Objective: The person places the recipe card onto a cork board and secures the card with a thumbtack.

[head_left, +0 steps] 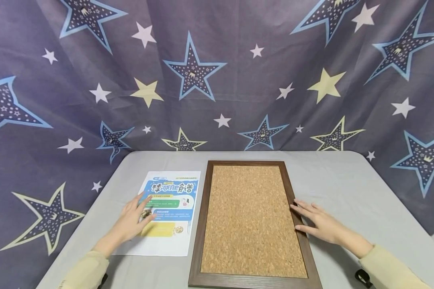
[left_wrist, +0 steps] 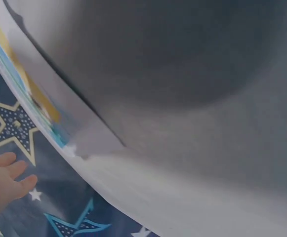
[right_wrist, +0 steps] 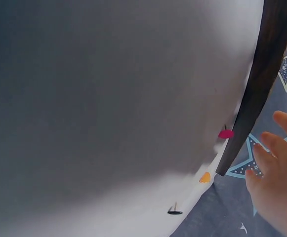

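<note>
A printed sheet [head_left: 170, 243] with a blue, green and yellow layout lies flat on the table's left side. My left hand [head_left: 132, 218] is over its left part, fingers spread, covering some of the print; whether it touches the paper I cannot tell. To the right of the sheet lies a cork board [head_left: 251, 220] in a dark brown wooden frame. Along the board's right edge, my right hand [head_left: 320, 222] has its fingertips over the frame, fingers extended, nothing gripped. In the right wrist view, pink [right_wrist: 226, 134], orange [right_wrist: 205, 177] and black [right_wrist: 175, 212] thumbtacks lie beside the frame.
A light grey cloth covers the table [head_left: 347, 180]. Behind and at both sides hangs a dark curtain [head_left: 238, 100] printed with stars. The board's near edge reaches close to the bottom of the head view.
</note>
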Demonstrator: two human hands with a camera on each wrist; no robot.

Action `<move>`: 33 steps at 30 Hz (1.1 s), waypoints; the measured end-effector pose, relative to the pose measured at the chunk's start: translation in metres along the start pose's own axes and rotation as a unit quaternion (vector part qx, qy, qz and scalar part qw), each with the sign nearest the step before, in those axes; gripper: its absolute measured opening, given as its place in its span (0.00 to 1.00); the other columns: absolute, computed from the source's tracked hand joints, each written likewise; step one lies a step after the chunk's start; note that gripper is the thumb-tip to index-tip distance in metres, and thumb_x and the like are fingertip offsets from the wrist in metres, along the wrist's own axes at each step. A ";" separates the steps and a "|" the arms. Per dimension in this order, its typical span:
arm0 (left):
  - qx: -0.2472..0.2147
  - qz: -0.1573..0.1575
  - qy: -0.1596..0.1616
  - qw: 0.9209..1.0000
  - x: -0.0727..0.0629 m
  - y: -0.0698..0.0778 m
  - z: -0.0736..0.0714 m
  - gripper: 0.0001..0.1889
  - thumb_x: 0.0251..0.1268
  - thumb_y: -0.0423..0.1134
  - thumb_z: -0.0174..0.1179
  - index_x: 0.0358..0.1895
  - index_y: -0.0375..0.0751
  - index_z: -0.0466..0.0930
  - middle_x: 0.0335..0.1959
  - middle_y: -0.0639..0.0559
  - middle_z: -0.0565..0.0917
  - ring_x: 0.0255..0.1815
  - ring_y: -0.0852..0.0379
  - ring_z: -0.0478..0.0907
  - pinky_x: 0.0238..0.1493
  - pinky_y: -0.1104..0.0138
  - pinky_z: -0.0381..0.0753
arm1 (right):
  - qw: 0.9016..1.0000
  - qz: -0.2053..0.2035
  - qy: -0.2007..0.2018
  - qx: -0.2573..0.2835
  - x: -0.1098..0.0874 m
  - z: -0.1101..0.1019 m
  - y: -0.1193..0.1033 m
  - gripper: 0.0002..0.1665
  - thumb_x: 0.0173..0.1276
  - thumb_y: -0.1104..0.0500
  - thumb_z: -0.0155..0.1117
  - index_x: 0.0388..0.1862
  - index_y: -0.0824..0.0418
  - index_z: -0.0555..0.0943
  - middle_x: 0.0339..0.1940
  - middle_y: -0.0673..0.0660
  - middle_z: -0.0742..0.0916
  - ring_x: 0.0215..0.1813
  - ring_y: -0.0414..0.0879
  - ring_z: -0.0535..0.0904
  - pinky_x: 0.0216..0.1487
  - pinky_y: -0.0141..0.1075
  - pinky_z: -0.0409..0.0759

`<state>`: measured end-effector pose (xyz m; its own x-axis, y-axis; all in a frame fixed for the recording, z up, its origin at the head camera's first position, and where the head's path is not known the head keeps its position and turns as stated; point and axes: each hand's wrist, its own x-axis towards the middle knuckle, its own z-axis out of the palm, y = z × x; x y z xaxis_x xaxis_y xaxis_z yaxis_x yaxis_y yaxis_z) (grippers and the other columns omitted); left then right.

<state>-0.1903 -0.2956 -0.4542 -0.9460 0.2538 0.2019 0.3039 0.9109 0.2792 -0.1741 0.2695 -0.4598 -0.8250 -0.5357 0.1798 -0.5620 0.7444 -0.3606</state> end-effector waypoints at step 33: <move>-0.062 -0.094 -0.059 0.992 -0.009 -0.028 -0.004 0.27 0.54 0.38 0.59 0.53 0.20 0.67 0.50 0.22 0.63 0.51 0.26 0.60 0.49 0.39 0.61 | 0.998 -0.003 -0.041 0.040 0.001 0.000 -0.005 0.33 0.62 0.47 0.56 0.59 0.68 0.68 0.63 0.67 0.66 0.60 0.64 0.63 0.52 0.55 0.66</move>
<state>-0.1897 -0.3245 -0.4601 -0.9916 0.1265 0.0272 0.1263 0.9001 0.4169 -0.1727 0.2656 -0.4576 -0.8123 -0.5733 0.1074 -0.5573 0.7085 -0.4330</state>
